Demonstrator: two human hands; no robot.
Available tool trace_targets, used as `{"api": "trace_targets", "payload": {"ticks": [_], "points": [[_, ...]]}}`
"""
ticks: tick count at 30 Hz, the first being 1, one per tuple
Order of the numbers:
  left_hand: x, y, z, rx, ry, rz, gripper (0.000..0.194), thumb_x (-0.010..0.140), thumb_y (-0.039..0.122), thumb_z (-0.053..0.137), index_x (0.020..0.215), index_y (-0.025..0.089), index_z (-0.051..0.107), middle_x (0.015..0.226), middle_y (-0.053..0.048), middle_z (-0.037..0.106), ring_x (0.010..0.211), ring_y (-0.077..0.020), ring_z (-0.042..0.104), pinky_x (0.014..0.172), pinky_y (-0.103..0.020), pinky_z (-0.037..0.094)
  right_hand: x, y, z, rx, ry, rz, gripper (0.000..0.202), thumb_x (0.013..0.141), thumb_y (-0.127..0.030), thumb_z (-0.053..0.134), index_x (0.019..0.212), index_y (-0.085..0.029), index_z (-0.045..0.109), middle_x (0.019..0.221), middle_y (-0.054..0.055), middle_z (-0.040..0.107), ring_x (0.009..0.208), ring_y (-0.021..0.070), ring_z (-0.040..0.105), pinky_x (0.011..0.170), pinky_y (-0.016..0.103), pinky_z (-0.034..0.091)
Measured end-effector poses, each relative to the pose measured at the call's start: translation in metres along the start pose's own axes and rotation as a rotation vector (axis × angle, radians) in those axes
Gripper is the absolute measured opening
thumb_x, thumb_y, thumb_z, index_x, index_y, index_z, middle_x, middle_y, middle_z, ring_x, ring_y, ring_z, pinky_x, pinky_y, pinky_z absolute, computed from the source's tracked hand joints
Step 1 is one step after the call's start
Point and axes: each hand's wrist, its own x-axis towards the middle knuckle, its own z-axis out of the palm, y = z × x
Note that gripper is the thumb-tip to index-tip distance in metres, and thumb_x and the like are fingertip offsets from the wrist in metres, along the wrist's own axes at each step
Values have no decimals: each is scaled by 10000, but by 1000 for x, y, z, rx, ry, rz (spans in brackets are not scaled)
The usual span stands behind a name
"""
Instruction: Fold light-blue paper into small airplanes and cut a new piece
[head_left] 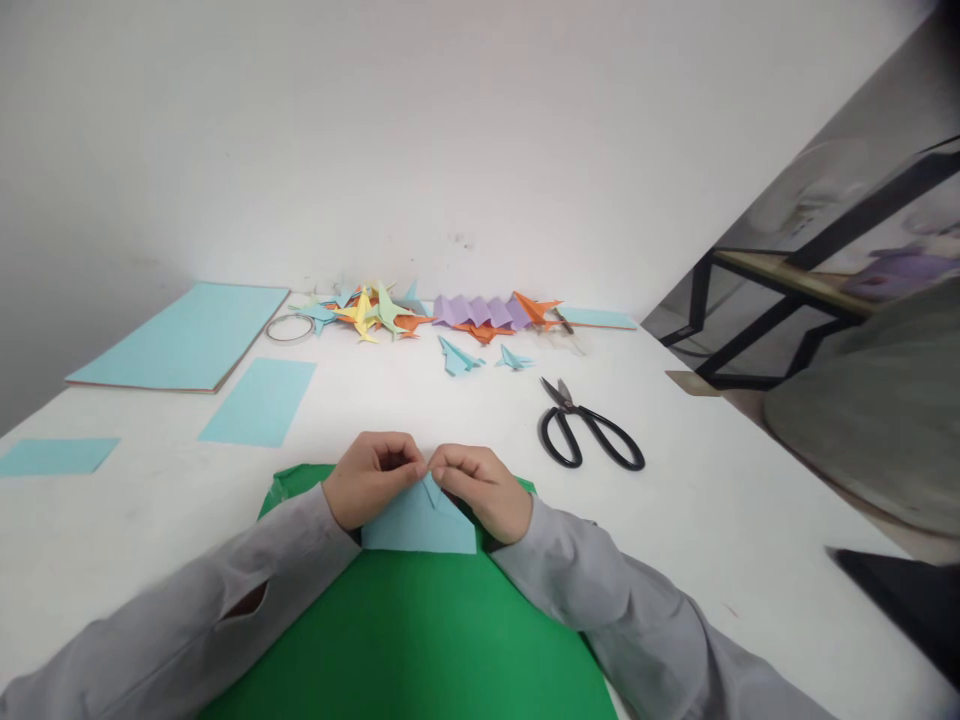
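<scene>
A light blue sheet of paper (pixel 416 530), partly folded toward a point at its far end, lies over a green surface (pixel 420 630) in front of me. My left hand (pixel 379 478) pinches the paper's far tip between thumb and fingers. From the other side, my right hand (pixel 484 485) pinches the same tip, its fingertips almost touching the left ones. A small folded flap with creases shows just below the fingertips. The exact fold under the fingers is hidden.
Black-handled scissors (pixel 592 425) lie partly open at the right. Folded paper figures (pixel 382 312) and a purple pleated strip (pixel 480 312) line the wall, with two small blue paper figures (pixel 459 358) nearer. Leftward are a stack of blue sheets (pixel 180 335), cut blue pieces (pixel 259 402) and a ring (pixel 290 328).
</scene>
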Motion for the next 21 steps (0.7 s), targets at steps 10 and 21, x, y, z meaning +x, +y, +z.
{"api": "trace_targets", "payload": {"ticks": [10,21], "points": [[1,-4,1,-167,204,-58,235,592,304,690,553,124,544,498,41,469,501,-69,383,487,-207,289,1,-1,0,-46,18,-29,341,705,-400,578,535,-184,376,471,-78,265,453,65,236,442,224,189],[0,0,3,-208,128,-95,273,549,312,736,536,125,537,483,44,501,472,-61,410,461,-201,317,-1,1,2,-99,68,-36,389,715,-438,574,521,-190,346,456,-75,270,439,63,234,424,217,187]]}}
